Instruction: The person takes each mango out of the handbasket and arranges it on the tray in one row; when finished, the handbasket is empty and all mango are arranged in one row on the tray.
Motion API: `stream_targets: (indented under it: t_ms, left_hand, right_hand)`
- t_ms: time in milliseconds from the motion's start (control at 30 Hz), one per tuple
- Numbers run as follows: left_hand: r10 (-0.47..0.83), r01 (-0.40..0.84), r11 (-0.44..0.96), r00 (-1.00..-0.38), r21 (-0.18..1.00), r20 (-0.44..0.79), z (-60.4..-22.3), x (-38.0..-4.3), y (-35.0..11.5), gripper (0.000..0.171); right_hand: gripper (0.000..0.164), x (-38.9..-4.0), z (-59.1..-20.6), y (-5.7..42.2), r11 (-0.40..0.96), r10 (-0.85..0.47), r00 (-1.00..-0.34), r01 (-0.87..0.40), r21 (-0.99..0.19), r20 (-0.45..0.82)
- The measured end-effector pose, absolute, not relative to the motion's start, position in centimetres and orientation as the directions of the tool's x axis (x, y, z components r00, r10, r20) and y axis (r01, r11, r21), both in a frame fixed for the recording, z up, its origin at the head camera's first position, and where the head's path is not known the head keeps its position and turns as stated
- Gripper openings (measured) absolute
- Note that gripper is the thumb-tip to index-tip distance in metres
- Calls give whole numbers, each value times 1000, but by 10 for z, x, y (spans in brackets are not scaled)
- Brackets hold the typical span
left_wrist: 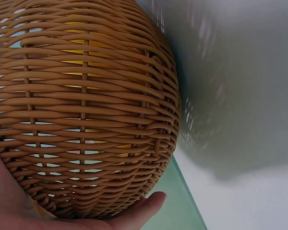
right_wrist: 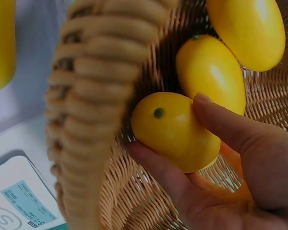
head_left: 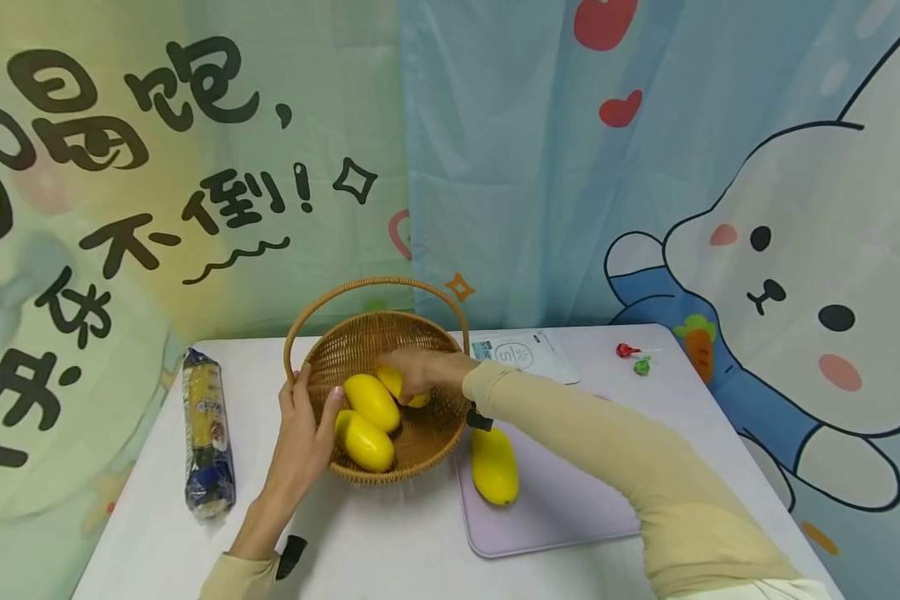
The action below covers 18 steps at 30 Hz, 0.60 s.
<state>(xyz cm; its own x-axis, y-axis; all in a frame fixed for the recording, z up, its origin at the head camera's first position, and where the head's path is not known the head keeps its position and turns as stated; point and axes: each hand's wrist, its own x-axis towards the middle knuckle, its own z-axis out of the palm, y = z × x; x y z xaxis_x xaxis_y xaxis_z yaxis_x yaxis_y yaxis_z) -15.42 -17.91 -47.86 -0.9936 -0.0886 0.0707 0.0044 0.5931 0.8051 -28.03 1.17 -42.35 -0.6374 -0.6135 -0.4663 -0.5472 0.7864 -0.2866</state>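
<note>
A wicker basket (head_left: 435, 433) with a tall arched handle stands tilted on the table, its opening toward me. My left hand (head_left: 303, 429) holds the basket's left side by the rim. In the left wrist view, that hand curves around the woven wall (left_wrist: 81, 110). My right hand (head_left: 416, 371) reaches inside and grips a yellow mango (right_wrist: 173, 129) between thumb and fingers. Two more mangoes, an upper one (head_left: 371, 402) and a lower one (head_left: 363, 442), lie in the basket. Another mango (head_left: 495, 467) rests on a pale purple board (head_left: 570, 492).
A long packet (head_left: 208, 433) with yellow and blue printing lies at the table's left. Behind the board is a flat white packet (head_left: 525, 354). A red candy (head_left: 627, 350) and a green candy (head_left: 642, 366) sit at the back right. Printed curtains hang behind the table.
</note>
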Motion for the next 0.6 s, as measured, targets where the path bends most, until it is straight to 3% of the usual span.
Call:
stream_targets:
  t_ms: [367, 600]
  left_hand:
    - [-76, 9, 601, -995, 799, 68, -479, -154, -180, 80]
    - [-75, 4, 604, -995, 797, 62, -478, -154, -181, 81]
  right_hand:
    - [76, -269, -385, 27, 694, -719, -615, -614, -376, -324]
    - [75, -244, -352, 54, 633, -750, -625, -588, -504, -214]
